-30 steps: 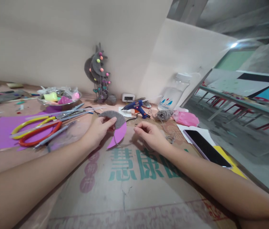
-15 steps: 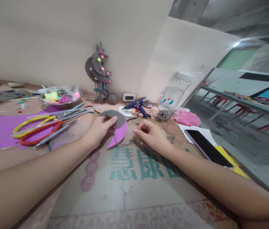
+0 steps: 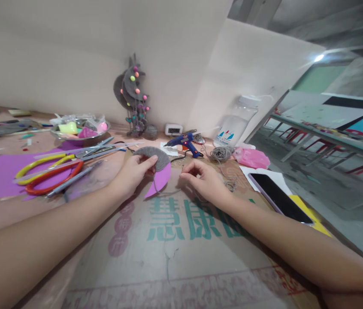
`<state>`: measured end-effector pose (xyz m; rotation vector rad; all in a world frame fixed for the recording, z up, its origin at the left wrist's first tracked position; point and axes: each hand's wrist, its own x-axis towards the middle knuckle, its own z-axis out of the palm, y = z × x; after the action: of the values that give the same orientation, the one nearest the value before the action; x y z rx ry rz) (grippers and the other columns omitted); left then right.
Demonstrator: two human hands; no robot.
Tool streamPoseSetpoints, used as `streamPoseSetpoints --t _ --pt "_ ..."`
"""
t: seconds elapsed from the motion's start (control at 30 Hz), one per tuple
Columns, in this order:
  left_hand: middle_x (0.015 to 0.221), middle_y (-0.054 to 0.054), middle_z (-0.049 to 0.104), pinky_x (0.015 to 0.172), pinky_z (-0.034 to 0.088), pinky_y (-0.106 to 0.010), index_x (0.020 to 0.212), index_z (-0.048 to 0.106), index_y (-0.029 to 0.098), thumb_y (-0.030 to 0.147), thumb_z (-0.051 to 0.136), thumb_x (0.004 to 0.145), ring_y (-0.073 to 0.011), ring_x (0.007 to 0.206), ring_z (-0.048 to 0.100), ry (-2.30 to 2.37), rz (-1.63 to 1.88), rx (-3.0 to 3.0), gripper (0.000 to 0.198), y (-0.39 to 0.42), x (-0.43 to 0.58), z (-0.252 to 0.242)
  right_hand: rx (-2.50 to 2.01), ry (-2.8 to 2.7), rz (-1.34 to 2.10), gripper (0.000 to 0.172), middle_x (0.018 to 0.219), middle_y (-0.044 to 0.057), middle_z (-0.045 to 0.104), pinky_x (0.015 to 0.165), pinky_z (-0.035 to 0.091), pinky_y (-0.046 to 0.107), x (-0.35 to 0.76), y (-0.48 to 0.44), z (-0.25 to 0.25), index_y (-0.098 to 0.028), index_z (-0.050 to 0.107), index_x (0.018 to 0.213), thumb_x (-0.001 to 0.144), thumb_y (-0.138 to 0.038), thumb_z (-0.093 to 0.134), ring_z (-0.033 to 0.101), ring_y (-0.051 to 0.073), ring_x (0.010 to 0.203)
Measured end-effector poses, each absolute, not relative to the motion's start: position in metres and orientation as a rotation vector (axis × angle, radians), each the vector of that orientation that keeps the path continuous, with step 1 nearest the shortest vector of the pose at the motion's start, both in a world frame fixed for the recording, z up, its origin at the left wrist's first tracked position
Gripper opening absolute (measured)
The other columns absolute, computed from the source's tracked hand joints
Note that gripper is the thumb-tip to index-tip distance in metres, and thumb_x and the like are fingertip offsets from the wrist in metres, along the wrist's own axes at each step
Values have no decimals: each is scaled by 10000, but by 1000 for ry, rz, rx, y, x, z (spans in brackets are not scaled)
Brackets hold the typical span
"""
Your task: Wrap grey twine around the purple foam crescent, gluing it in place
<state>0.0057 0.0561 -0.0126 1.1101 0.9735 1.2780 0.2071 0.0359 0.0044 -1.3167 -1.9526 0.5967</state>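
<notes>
My left hand [image 3: 136, 174] pinches a crescent-shaped purple card [image 3: 160, 182] between thumb and fingers. Grey yarn [image 3: 154, 155] is wound closely around the card's upper part, while the lower tip is bare purple. A loose yarn strand hangs from the card and runs right across the cardboard, below my right hand [image 3: 202, 180]. That hand is just right of the crescent, apart from it, thumb and forefinger pressed together. Whatever lies between those fingertips is too small to make out. Beyond it sits a loose ball of grey yarn [image 3: 222, 153].
A blue glue gun [image 3: 186, 142] lies behind my hands. Scissors [image 3: 52, 171] and a metal bowl [image 3: 81, 136] are on the left. A phone [image 3: 279, 197], a pink bag [image 3: 252, 157] and a clear bottle [image 3: 234, 122] stand or lie right. A decorated grey crescent [image 3: 133, 92] leans on the wall.
The thumb and forefinger of my right hand look closer together. My left hand and the crescent have stayed almost in place; the view has shifted slightly.
</notes>
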Motion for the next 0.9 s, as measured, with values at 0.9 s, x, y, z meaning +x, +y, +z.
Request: streamPoseSetpoints --t 0.9 --pt "558 4 556 494 340 -241 623 598 176 358 689 684 -111 482 461 1048 1264 1132 212 53 6 -10 -1388 -2024 742 219 636 -12 579 514 356 239 214 51 -4 -184 624 778 824 -380 538 489 116 542"
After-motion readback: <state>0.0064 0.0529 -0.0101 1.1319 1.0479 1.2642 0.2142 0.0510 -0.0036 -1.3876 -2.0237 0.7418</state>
